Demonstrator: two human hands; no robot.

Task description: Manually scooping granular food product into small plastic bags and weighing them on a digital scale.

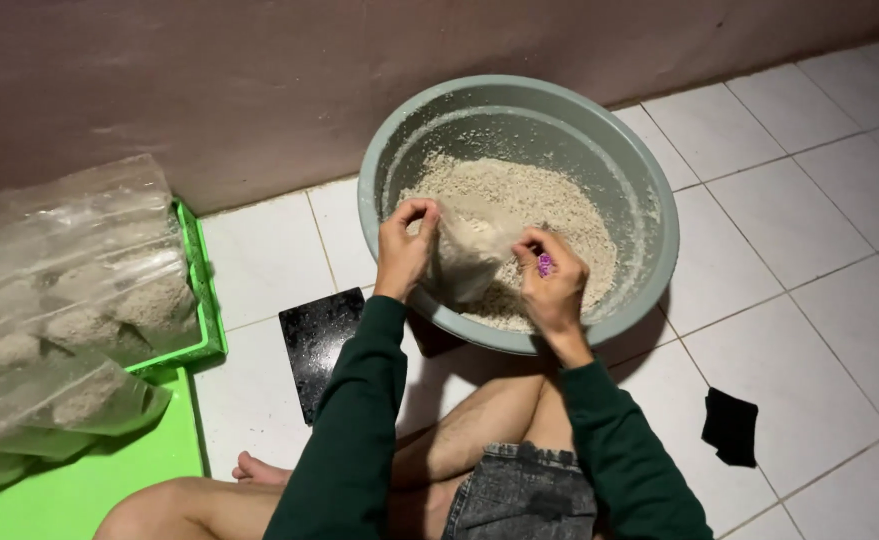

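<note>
The left hand (405, 243) and right hand (551, 283) each pinch an edge of a clear bag (467, 255), holding its mouth over the pale grain (549, 205) in the grey basin (649, 190) on the floor (789, 230). A small purple thing (544, 265) sits in the right fingers. If either pinch slips, the mouth could fold and spill grain. Leaning on the near rim could tip the basin toward the person's legs (459, 435).
</note>
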